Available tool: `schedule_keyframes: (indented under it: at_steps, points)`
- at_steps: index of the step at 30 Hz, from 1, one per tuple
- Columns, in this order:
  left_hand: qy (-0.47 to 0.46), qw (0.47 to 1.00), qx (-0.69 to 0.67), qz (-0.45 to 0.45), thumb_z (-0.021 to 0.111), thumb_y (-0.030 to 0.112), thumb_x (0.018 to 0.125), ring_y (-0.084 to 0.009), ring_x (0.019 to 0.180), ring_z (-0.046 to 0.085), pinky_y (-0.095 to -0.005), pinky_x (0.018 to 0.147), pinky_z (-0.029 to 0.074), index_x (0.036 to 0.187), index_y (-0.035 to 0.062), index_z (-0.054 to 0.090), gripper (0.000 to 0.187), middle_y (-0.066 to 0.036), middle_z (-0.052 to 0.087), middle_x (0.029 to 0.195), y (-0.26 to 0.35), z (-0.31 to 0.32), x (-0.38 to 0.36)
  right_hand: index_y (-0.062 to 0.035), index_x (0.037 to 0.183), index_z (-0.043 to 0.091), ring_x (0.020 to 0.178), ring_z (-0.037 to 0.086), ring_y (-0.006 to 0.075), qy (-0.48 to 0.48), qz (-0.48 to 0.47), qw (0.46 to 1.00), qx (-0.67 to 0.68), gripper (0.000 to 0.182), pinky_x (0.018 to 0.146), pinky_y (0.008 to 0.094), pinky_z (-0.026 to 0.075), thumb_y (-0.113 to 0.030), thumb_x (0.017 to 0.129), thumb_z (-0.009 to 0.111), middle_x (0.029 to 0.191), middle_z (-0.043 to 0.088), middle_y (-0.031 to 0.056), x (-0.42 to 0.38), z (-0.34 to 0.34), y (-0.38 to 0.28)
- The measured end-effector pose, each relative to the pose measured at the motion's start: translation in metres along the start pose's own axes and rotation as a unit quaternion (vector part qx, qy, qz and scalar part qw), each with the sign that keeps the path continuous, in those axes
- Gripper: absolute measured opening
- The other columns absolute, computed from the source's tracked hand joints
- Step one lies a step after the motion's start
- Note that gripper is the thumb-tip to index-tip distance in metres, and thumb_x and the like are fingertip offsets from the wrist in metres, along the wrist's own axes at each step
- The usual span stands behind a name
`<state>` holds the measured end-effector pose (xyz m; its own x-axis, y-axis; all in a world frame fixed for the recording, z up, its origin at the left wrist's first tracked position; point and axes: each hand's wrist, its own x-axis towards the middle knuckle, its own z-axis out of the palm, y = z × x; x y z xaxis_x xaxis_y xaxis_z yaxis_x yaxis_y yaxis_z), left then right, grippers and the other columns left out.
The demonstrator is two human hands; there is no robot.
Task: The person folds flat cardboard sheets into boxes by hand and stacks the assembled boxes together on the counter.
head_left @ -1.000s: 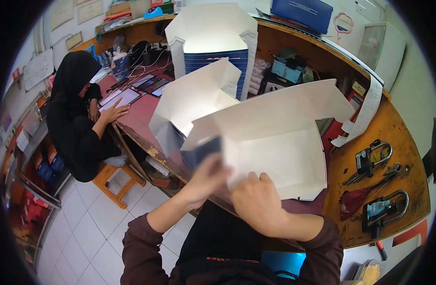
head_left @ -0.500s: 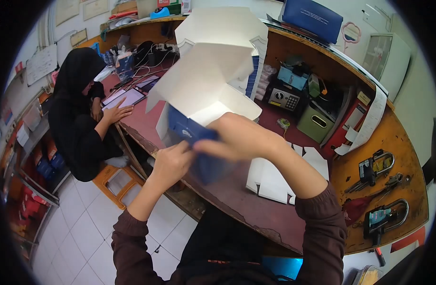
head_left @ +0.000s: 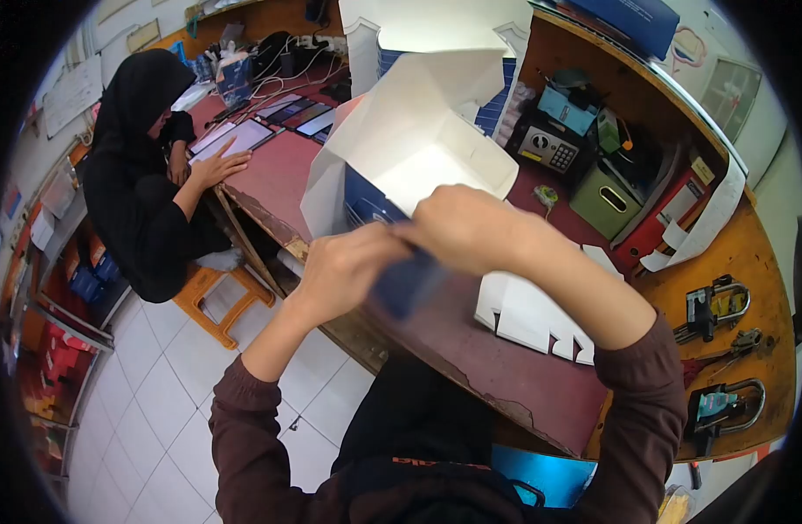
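A partly folded cardboard box, white inside and blue outside, is tilted over the table with its flaps standing up. My left hand is closed at the box's near edge, fingers pinched near a blurred blue flap. Right beside it, my right hand is also closed on that near edge, its fingertips almost meeting the left ones. The hands hide part of the box's blue side. Flat white die-cut cardboard lies on the table under my right forearm.
Another white-and-blue carton stands behind the box. A person in black sits at the left, a hand by a tablet. A small safe, green bin, tape measure and padlocks are on the right.
The view has shifted, so the surroundings sit differently in the picture. My hands have drawn closer together at the box's near edge, and the blue flap between them has moved.
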<state>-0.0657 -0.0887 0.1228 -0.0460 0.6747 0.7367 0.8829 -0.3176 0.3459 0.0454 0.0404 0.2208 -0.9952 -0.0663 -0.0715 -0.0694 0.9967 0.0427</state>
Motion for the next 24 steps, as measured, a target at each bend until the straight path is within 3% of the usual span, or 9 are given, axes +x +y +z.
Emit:
schedule_keyframes:
  at_steps: [3,9,13,15,17,19,21,22,24]
  points:
    - [0.021,1.000,0.017,0.005,0.061,-0.001,0.065,-0.0205,0.063,0.060,-0.0283,0.053,0.046,0.078,0.0077,0.065,0.016,-0.004,0.059,0.079,0.012,0.003,0.000,0.0016,0.069,0.062,0.067,0.061,0.0351,0.137,0.060,0.984,0.096,0.024,0.061,0.0396,0.050,-0.020,0.076,0.057,0.070,0.062,0.0197,0.020,-0.001,-0.002]
    - [0.020,0.951,0.280,-0.130,0.055,0.002,0.070,-0.0286,0.069,0.058,-0.0350,0.053,0.047,0.099,0.0049,0.054,0.030,-0.010,0.053,0.098,-0.006,0.002,-0.008,-0.0019,0.077,0.065,0.074,0.064,0.0282,0.089,0.059,0.992,-0.061,0.013,0.060,0.0352,0.052,-0.008,0.068,0.059,0.077,0.064,0.0175,0.022,-0.012,-0.023]
    - [0.070,0.947,0.294,-0.108,0.051,0.001,0.072,-0.0279,0.072,0.059,-0.0354,0.057,0.048,0.100,0.0034,0.052,0.028,-0.010,0.051,0.099,-0.004,0.018,-0.006,-0.0021,0.082,0.067,0.077,0.065,0.0249,0.018,0.080,0.994,-0.067,0.015,0.061,0.0336,0.052,-0.007,0.072,0.056,0.080,0.064,0.0174,0.043,0.010,-0.011]
    - [0.071,0.950,0.285,-0.106,0.053,0.001,0.074,-0.0274,0.075,0.059,-0.0348,0.059,0.048,0.099,0.0040,0.053,0.026,-0.009,0.052,0.099,-0.005,0.018,-0.003,0.0006,0.084,0.066,0.080,0.064,0.0242,-0.163,0.038,0.986,-0.004,0.018,0.064,0.0363,0.052,-0.011,0.078,0.054,0.085,0.064,0.0181,0.056,0.010,0.015]
    - [0.096,0.944,0.296,-0.107,0.054,0.001,0.075,-0.0271,0.081,0.059,-0.0342,0.063,0.048,0.099,0.0046,0.054,0.024,-0.009,0.053,0.101,-0.006,0.022,-0.007,0.0037,0.082,0.065,0.083,0.063,0.0251,-0.147,0.017,0.985,0.086,0.028,0.069,0.0400,0.051,-0.021,0.083,0.053,0.088,0.063,0.0209,0.048,0.019,0.047]
    - [0.121,0.942,0.302,-0.087,0.053,0.004,0.075,-0.0278,0.088,0.058,-0.0324,0.066,0.050,0.108,0.0037,0.052,0.032,-0.010,0.052,0.112,-0.005,0.027,-0.011,-0.0005,0.095,0.059,0.083,0.058,0.0356,0.062,0.106,0.978,0.167,0.042,0.076,0.0408,0.046,-0.040,0.081,0.053,0.086,0.061,0.0194,0.019,-0.002,0.064]
    - [0.164,0.956,0.224,-0.095,0.061,0.018,0.075,-0.0353,0.102,0.051,-0.0386,0.081,0.046,0.113,0.0029,0.049,0.043,-0.015,0.047,0.118,0.006,0.034,-0.012,0.0019,0.097,0.058,0.090,0.056,0.0355,0.285,0.244,0.926,-0.050,0.051,0.081,0.0399,0.043,-0.046,0.088,0.042,0.093,0.060,0.0220,0.007,-0.004,0.091]
    - [0.160,0.964,0.210,-0.039,0.065,0.025,0.073,-0.0387,0.108,0.046,-0.0429,0.087,0.040,0.116,0.0023,0.047,0.052,-0.016,0.046,0.120,0.012,0.035,-0.004,0.0045,0.093,0.059,0.096,0.054,0.0355,0.120,0.322,0.938,0.042,0.055,0.085,0.0389,0.041,-0.045,0.090,0.035,0.097,0.059,0.0230,0.006,-0.012,0.113]
    - [0.136,0.975,0.174,-0.003,0.072,0.043,0.062,-0.0427,0.116,0.038,-0.0539,0.098,0.026,0.112,0.0032,0.049,0.068,-0.015,0.046,0.120,0.014,0.040,0.004,0.0055,0.092,0.060,0.096,0.054,0.0361,0.087,0.275,0.955,0.066,0.056,0.084,0.0397,0.041,-0.044,0.091,0.035,0.098,0.059,0.0235,0.014,0.005,0.137]
